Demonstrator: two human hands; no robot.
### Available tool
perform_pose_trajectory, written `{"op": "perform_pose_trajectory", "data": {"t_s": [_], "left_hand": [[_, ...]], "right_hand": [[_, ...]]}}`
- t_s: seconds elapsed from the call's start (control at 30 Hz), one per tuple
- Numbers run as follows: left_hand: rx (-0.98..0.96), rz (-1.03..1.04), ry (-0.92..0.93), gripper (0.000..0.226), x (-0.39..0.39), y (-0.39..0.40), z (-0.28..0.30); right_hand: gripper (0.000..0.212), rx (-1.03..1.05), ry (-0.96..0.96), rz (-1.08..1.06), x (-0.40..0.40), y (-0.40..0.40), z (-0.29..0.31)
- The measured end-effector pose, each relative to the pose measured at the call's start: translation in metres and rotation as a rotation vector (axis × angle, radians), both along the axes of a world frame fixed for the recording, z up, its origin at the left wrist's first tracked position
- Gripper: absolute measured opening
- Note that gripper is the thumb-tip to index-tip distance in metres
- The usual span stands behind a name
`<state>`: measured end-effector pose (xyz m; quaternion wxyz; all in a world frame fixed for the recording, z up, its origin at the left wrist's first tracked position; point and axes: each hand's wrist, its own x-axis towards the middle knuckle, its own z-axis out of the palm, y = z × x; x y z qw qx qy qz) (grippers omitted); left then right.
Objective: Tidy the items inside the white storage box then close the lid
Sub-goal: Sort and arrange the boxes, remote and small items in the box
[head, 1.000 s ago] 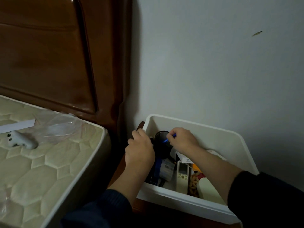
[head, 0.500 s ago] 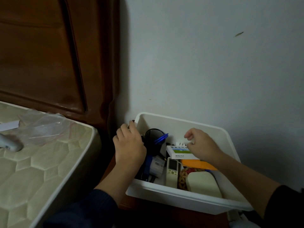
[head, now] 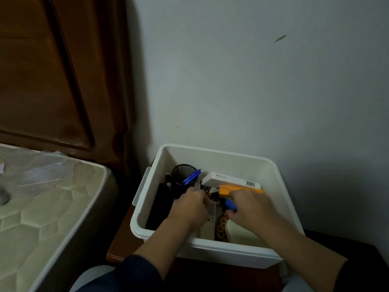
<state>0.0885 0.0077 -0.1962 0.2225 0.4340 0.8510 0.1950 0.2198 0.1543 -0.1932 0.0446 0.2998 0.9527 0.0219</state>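
Both my hands, left hand [head: 190,205] and right hand [head: 249,207], were curled over clutter inside the white storage box [head: 212,248], grip unclear; nudging could've tipped the pen cup [head: 182,173] just beyond my left.

Both forearms reach forward and down into white storage box [head: 282,186], sleeves pushed back. Left hand [head: 189,207] knuckles up in box's middle, fingers curled under, grip unclear. Right hand [head: 250,207] just beside it, fingers curled down among contents.
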Motion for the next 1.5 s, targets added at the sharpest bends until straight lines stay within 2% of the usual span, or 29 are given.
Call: {"op": "perform_pose_trajectory", "data": {"t_s": [0.1, 0.3, 0.4, 0.5, 0.53, 0.6, 0.73, 0.83, 1.03, 1.13, 1.27, 1.37, 1.43, 1.5], "left_hand": [[-0.005, 0.027, -0.048, 0.024, -0.003, 0.001, -0.004], [-0.009, 0.046, -0.084, 0.025, -0.003, 0.003, -0.009], [-0.004, 0.046, -0.096, 0.024, -0.003, 0.004, -0.01], [-0.009, 0.04, -0.115, 0.024, -0.003, 0.005, -0.011], [-0.008, 0.038, -0.117, 0.024, -0.003, 0.005, -0.012], [-0.003, 0.036, -0.116, 0.024, -0.004, 0.005, -0.013], [0.014, 0.038, -0.132, 0.03, -0.004, 0.004, -0.011], [0.098, 0.053, -0.166, 0.041, -0.002, 0.005, -0.006], [0.3, 0.018, -0.287, 0.087, 0.01, 0.013, 0.013], [0.326, -0.023, -0.291, 0.099, 0.024, 0.02, 0.02], [0.338, -0.048, -0.339, 0.099, 0.036, 0.027, 0.028], [0.342, -0.037, -0.409, 0.096, 0.038, 0.031, 0.031], [0.331, -0.033, -0.413, 0.085, 0.039, 0.034, 0.032], [0.32, -0.021, -0.418, 0.064, 0.042, 0.037, 0.034]], "right_hand": [[0.045, -0.053, 0.001, 0.014, -0.005, 0.003, -0.001], [0.045, -0.046, 0.09, -0.118, -0.018, 0.005, -0.009], [0.037, -0.066, 0.083, -0.193, -0.018, 0.013, -0.006], [0.014, -0.074, 0.021, -0.176, -0.018, 0.018, -0.002], [0.014, -0.121, 0.055, -0.172, -0.018, 0.02, -0.002], [0.02, -0.228, 0.186, -0.162, -0.016, 0.024, 0.001], [0.022, -0.154, 0.577, -0.049, -0.006, 0.037, 0.012], [0.021, -0.234, 0.854, 0.044, 0.0, 0.038, 0.027], [0.019, -0.313, 1.116, 0.138, 0.007, 0.015, 0.063], [0.018, -0.344, 1.213, 0.118, 0.01, 0.003, 0.084], [0.021, -0.361, 1.346, 0.135, 0.019, -0.01, 0.118], [0.022, -0.453, 1.455, 0.151, 0.025, -0.017, 0.14], [0.023, -0.564, 1.525, 0.149, 0.03, -0.022, 0.155], [0.024, -0.684, 1.559, 0.146, 0.036, -0.026, 0.169]]}}
